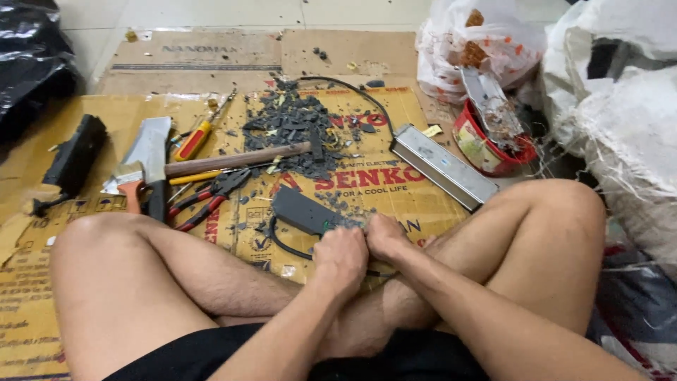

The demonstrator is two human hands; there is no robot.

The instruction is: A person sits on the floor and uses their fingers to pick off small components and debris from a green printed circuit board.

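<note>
Both my hands grip the near end of a dark power adapter [305, 212] — left hand [341, 258] and right hand [387, 236] closed on it, just above my crossed legs. A hammer [233, 160] lies at eleven o'clock — a grey metal casing [444, 166] at one.

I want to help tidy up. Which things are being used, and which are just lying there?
In use: left hand and right hand on flat black plastic box with black cable.

Lying about: wooden-handled hammer, red-handled pliers, yellow-red screwdriver, long silver metal casing.
</note>
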